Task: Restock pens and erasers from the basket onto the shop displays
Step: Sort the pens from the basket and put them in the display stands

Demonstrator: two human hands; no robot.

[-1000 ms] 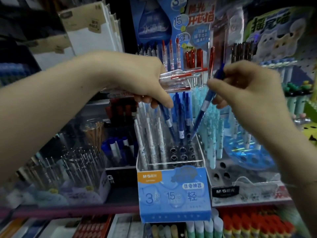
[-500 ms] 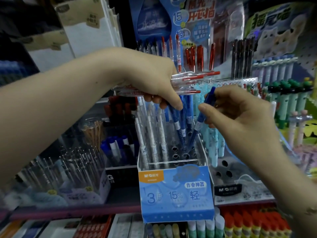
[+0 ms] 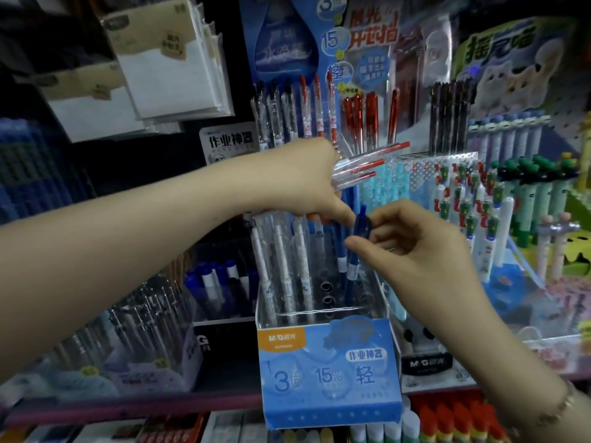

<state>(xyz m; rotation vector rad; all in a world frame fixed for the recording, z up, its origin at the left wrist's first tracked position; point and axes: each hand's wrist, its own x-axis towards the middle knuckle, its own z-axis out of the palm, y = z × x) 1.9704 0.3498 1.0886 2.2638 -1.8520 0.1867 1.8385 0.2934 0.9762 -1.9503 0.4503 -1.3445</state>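
**Seating a blue pen in the clear display stand**

Working left to right, we record the left hand (image 3: 307, 183) above the stand, fingers curled round a bundle of clear-barrelled pens with red caps (image 3: 367, 167); their long axes run roughly level, red ends pointing right. Below it sits the clear plastic pen stand with a blue printed front (image 3: 326, 372), white pens filling its left rows and open sockets (image 3: 326, 287) showing at centre.

The right hand (image 3: 412, 251) pinches the translucent blue pen (image 3: 359, 238) near its top between thumb and fingertips. Its long axis stands almost upright, tilted slightly, tip down among the stand's right rows. We judge the right hand nearer the vacant sockets, with the seat lying directly beneath the grip.

We cannot tell whether the tip has entered a socket; neighbouring blue pens obscure it. No basket or erasers are in view.
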